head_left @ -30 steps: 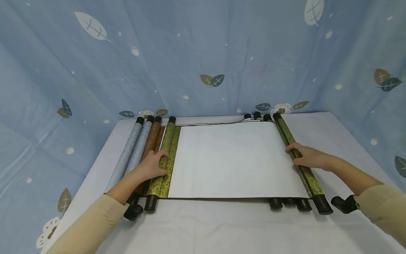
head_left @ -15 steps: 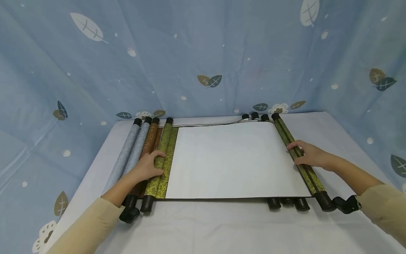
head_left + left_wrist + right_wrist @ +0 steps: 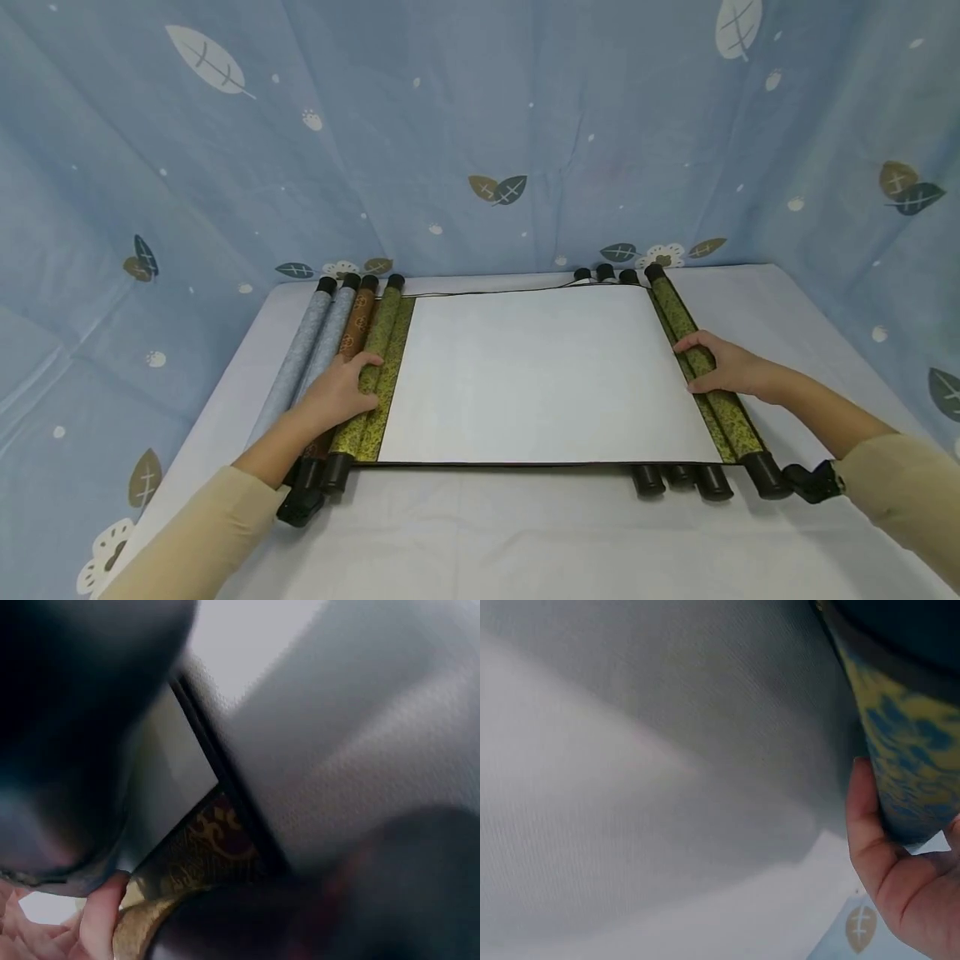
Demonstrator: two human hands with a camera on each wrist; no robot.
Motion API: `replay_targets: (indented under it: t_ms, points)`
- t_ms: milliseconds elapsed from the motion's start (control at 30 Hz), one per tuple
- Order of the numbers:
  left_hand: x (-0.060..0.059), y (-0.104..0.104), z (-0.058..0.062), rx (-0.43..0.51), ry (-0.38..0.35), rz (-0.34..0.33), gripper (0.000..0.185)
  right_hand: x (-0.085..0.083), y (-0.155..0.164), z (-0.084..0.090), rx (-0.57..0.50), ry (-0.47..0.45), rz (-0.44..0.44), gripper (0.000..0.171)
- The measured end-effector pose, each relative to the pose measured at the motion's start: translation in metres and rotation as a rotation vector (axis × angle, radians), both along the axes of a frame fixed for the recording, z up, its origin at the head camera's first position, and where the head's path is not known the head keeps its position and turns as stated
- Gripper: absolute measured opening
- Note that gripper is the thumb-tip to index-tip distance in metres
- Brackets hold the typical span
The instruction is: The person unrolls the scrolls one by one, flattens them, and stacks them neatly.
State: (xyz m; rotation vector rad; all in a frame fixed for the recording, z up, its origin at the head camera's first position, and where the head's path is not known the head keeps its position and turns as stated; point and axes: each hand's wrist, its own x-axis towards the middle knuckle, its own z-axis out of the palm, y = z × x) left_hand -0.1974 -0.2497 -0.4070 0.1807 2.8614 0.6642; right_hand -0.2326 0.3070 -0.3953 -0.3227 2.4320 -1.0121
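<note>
A hanging scroll with blank white paper point(image 3: 540, 375) lies spread between two rollers covered in yellow-green patterned cloth. My left hand point(image 3: 341, 390) grips the left roller point(image 3: 381, 329) around its middle, fingers over the far side and thumb on the near side. My right hand point(image 3: 723, 367) holds the right roller point(image 3: 733, 425) the same way, with a strip of green border showing at the paper's edge. In the right wrist view, a finger point(image 3: 866, 825) curls along the patterned roll point(image 3: 911, 750). The left wrist view is mostly blocked by dark roller ends.
Left of the scroll lie two light-blue rolled scrolls point(image 3: 296, 358) and a brown one point(image 3: 356, 329), side by side. Several black roller ends point(image 3: 648, 481) stick out under the paper's right part. A white cloth point(image 3: 480, 533) covers the table, against a blue leaf-print curtain point(image 3: 480, 125).
The left roller has shifted slightly left with my left hand, over the brown border beside it. At the right roller, a green border strip has come into view along the paper's edge.
</note>
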Motion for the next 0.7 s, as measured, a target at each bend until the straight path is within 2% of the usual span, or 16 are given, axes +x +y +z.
replay_targets:
  t_ms: [300,567,700]
  points:
    - [0.007,0.002,0.002,-0.060,-0.004,0.036,0.058,-0.001,0.002,-0.008,0.001,0.048,0.001,0.068]
    - [0.005,0.004,0.008,-0.139,-0.001,0.007,0.056,-0.002,0.010,-0.013,0.050,0.073,0.000,0.067]
    - [0.006,0.006,0.010,-0.160,-0.025,-0.003,0.056,-0.002,0.012,-0.015,0.045,0.072,0.011,0.066]
